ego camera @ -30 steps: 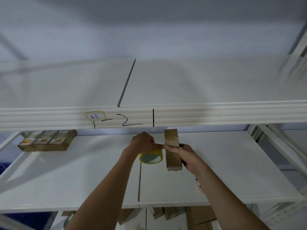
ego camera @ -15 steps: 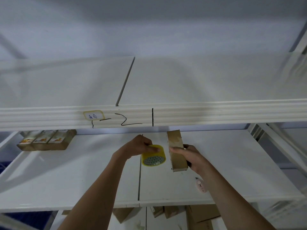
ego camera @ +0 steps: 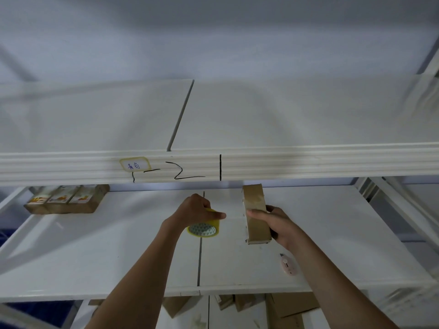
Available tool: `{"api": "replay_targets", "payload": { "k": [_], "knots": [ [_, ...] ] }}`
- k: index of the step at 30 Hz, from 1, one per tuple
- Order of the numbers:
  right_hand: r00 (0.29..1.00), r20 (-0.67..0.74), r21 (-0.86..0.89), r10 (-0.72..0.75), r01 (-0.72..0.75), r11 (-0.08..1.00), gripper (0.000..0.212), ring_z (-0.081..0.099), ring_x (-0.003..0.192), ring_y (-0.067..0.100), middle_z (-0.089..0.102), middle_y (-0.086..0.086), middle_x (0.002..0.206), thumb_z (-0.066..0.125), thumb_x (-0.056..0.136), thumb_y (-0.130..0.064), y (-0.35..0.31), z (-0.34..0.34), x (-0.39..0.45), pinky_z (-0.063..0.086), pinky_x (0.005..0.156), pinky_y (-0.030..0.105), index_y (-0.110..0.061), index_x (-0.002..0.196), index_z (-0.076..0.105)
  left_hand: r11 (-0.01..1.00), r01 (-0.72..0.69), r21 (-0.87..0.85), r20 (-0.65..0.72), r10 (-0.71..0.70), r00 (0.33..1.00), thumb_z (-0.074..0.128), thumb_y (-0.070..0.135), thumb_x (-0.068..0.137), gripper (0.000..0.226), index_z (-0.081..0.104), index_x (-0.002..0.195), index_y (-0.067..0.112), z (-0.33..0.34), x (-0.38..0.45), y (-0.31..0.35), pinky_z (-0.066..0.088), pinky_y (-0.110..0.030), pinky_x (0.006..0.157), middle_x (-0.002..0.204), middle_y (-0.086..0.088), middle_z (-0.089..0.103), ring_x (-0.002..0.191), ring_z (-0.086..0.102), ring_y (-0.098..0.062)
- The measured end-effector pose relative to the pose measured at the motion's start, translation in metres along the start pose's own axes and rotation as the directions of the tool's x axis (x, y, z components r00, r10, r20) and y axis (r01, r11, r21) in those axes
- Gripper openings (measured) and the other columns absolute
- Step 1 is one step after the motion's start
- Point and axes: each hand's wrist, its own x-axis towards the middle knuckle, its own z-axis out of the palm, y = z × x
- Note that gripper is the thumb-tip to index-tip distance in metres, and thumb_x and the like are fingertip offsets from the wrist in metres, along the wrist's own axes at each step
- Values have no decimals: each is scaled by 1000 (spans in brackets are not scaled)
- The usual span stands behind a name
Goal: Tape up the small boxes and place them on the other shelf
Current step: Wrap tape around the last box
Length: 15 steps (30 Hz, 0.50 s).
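lower shelf (ego camera: pixel 99 264): white, I see a seam under my left grip (ego camera: pixel 199 210) | row of small boxes (ego camera: pixel 66 199) far left of that grip, at the back | pink cutter (ego camera: pixel 288 265) just below-right of my right grip (ego camera: pixel 273 224) | upper shelf (ego camera: pixel 285 119): bare white boards

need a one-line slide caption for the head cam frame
Left hand grips a yellow tape roll while right hand holds a small brown box upright above the white shelf.

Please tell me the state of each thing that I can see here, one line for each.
small box: upright, held off the shelf
tape roll: gripped, strip stretched to the box
left hand: grips the roll
right hand: grips the box
three boxes: lying side by side
pink cutter: lying on the shelf
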Motion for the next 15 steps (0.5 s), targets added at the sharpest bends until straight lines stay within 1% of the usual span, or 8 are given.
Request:
{"api": "replay_targets", "payload": {
  "k": [2, 3, 6, 8, 9, 11, 13, 15],
  "knots": [
    [1000, 24, 32, -3, 2, 999, 41, 75, 90, 22, 77, 9, 100, 81, 82, -27, -1, 5, -4, 57, 72, 31, -11, 118, 68, 1000, 3, 6, -3, -3, 1000, 77, 66, 69, 47, 60, 62, 24, -2, 1, 2, 50, -27, 65, 74, 1, 60, 82, 65, -19],
    [1000, 30, 48, -5, 4, 999, 41, 75, 92, 24, 77, 10, 101, 80, 82, -28, -1, 7, -5, 58, 74, 34, -11, 118, 69, 1000, 9, 7, -4, -9, 1000, 77, 67, 69, 46, 61, 63, 24, -2, 1, 3, 52, -28, 67, 77, 0, 62, 84, 66, -20],
    [999, 53, 90, -3, -2, 996, 48, 72, 103, 29, 75, 12, 108, 81, 77, -33, -1, 14, -7, 57, 94, 46, -12, 118, 69, 1000, 21, -12, -22, -21, 1000, 77, 68, 68, 49, 68, 70, 20, 0, 3, 5, 56, -31, 72, 82, -2, 66, 86, 67, -21],
    [998, 70, 119, -7, -1, 993, 55, 69, 109, 32, 74, 13, 114, 81, 74, -35, -1, 18, -7, 53, 99, 52, -11, 121, 67, 999, 26, -34, -21, -27, 999, 77, 69, 67, 54, 71, 77, 16, 1, 3, 7, 54, -30, 69, 85, -3, 68, 84, 66, -19],
    [997, 80, 132, -11, 0, 991, 56, 69, 110, 33, 73, 14, 115, 81, 75, -35, -1, 20, -7, 52, 100, 53, -10, 123, 66, 998, 29, -57, -8, -30, 1000, 77, 70, 67, 56, 71, 76, 15, 2, 2, 9, 51, -28, 66, 86, -3, 68, 83, 65, -18],
    [995, 98, 158, -15, -1, 987, 58, 68, 111, 34, 72, 15, 118, 79, 77, -34, -1, 22, -6, 53, 99, 53, -8, 126, 64, 994, 36, -107, 40, -32, 999, 77, 73, 64, 62, 71, 76, 12, 2, 3, 11, 48, -27, 64, 86, -5, 67, 82, 65, -17],
    [994, 110, 183, -11, -9, 983, 59, 67, 113, 35, 71, 16, 120, 78, 79, -33, -1, 24, -5, 52, 99, 54, -7, 129, 62, 988, 51, -143, 88, -38, 995, 78, 73, 63, 68, 71, 79, 7, 0, 4, 11, 50, -29, 65, 88, -9, 70, 84, 69, -18],
    [989, 149, 235, -13, -23, 972, 59, 65, 117, 37, 68, 17, 126, 74, 83, -34, -1, 24, -6, 49, 102, 56, -8, 133, 59, 983, 55, -173, 110, -36, 993, 79, 71, 63, 63, 68, 72, 10, -4, 3, 12, 48, -29, 64, 80, -8, 68, 79, 69, -17]
  ]
}}
